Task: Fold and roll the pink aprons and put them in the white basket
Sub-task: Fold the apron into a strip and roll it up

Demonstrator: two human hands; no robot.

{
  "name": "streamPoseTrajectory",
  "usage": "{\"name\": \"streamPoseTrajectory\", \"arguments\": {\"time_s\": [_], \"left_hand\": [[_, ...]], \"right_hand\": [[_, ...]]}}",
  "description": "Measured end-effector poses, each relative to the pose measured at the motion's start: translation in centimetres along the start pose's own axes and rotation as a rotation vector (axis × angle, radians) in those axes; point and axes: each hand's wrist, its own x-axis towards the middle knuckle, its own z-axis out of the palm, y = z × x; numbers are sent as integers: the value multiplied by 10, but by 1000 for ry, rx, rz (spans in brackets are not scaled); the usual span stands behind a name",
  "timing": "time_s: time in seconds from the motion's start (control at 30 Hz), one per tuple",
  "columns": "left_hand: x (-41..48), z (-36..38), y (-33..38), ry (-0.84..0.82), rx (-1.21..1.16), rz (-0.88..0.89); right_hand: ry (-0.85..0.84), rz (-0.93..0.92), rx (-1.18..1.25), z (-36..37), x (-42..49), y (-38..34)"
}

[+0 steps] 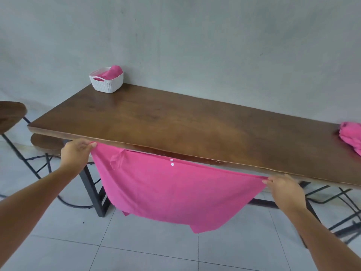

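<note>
Head view: left hand (77, 151) and right hand (283, 187) each pinch a top corner of the pink apron (172, 190). It hangs stretched sideways between them, just before the table (175, 122) edge, basket (106, 80) far left.

The table (175, 122) stands against the wall (195, 45) behind it. On its far left corner sits the basket (109, 85), with 1 rolled apron (114, 71) in it. At the table's right end lies an apron heap (351, 133). Before the near edge, below the tabletop, hangs the spread apron (172, 192), the left hand (76, 153) pinching its left corner and the right hand (285, 189) its right corner. Left of the table stands 1 stool (9, 114); a second stool (45, 142) sits partly under the table's left end.
</note>
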Motion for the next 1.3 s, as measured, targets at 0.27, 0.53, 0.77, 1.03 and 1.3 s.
{"name": "streamPoseTrajectory", "arguments": {"time_s": [0.27,0.53,0.77,1.03,1.3], "left_hand": [[-5,5,-3,7,-148,-141],[10,17,-5,40,-198,-184],[39,38,-12,18,-228,-261],[78,71,0,33,-196,-263],[120,108,4,101,-78,-282]], "right_hand": [[-63,253,420,13,4,3],[-55,347,586,21,18,-11],[-51,305,607,30,40,-21],[40,489,707,48,87,-41],[21,652,631,82,145,-57]]}}
